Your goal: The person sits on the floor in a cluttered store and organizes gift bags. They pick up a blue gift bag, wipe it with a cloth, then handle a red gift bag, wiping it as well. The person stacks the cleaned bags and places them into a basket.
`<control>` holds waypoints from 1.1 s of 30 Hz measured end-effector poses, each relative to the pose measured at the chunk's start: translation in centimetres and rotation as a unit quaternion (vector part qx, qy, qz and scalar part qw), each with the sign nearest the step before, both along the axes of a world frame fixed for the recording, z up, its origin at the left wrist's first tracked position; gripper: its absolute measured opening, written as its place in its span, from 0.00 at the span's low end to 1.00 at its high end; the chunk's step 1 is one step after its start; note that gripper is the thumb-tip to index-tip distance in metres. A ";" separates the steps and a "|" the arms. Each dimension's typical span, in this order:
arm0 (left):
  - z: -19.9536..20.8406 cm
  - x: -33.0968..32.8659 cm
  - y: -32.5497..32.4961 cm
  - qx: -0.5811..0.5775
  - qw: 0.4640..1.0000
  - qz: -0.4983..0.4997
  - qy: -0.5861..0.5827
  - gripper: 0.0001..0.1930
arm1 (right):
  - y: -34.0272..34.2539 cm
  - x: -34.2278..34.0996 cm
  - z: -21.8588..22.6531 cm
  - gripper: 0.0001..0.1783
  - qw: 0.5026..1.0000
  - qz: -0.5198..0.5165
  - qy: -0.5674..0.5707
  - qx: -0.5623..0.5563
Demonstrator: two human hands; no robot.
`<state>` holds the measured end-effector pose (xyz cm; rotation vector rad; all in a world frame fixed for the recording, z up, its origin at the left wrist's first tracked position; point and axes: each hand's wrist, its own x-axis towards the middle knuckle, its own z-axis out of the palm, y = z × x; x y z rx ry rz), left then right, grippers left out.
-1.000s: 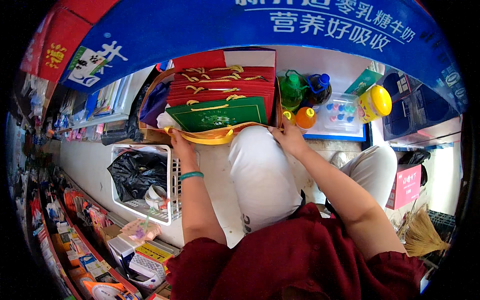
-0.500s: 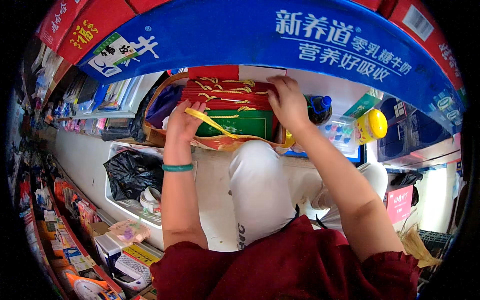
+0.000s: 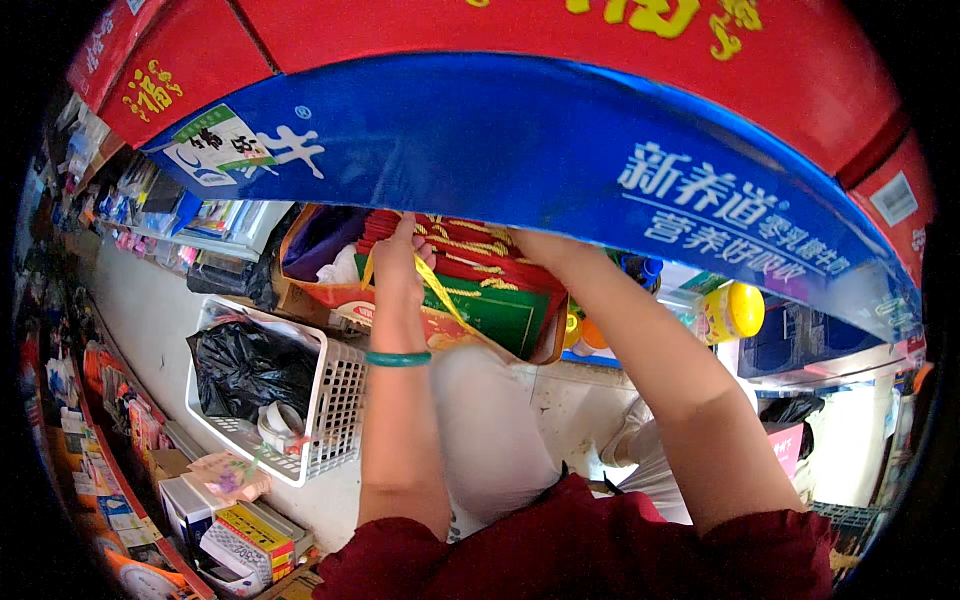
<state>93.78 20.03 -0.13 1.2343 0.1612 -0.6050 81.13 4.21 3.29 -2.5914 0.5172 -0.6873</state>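
A stack of red gift bags with twisted yellow cord handles stands inside a large carrier bag with a printed front. A green gift bag sits at its near side. My left hand is at the left end of the stack, its fingers curled against the red bags. The carrier's yellow ribbon handle loops around that hand. My right hand reaches to the right end of the stack. Its fingers are mostly hidden behind the red bags and under the blue shelf edge.
A blue printed panel overhangs the carrier, with red boxes above it. To the right stand a yellow-lidded jar and a dark bottle with a blue cap. A white basket with a black plastic bag stands left.
The view has shifted, and the blue panel covers more of the stack's far side. My left hand has curled inward at the bags. My right hand has slipped partly out of sight.
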 end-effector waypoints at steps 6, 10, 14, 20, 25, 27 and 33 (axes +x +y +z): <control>-0.6 -2.1 -0.8 0.068 0.992 0.036 -0.105 0.21 | 3.0 -0.5 -0.7 0.14 0.999 0.034 0.010 -0.014; -1.2 -2.3 -1.7 0.262 0.939 0.042 -0.219 0.25 | 3.6 -1.2 -1.7 0.15 0.990 0.079 0.024 -0.111; -0.2 -2.5 -1.7 0.309 0.911 0.018 -0.273 0.24 | 3.3 -0.7 0.4 0.15 0.993 0.109 0.004 -0.045; 1.6 -5.6 -3.1 0.321 0.837 -0.026 -0.443 0.17 | 0.8 -0.4 3.5 0.16 0.986 0.139 0.011 0.087; 1.3 -5.6 -3.2 0.154 0.919 -0.025 -0.362 0.13 | 0.6 1.4 4.3 0.17 0.991 0.051 0.033 0.119; 0.7 -5.4 -3.0 0.157 0.926 -0.034 -0.343 0.12 | 0.9 2.3 4.2 0.18 0.990 0.037 0.044 0.127; -0.2 -5.3 -3.5 0.205 0.891 -0.018 -0.405 0.16 | 2.3 3.3 4.7 0.19 0.986 0.001 0.082 0.147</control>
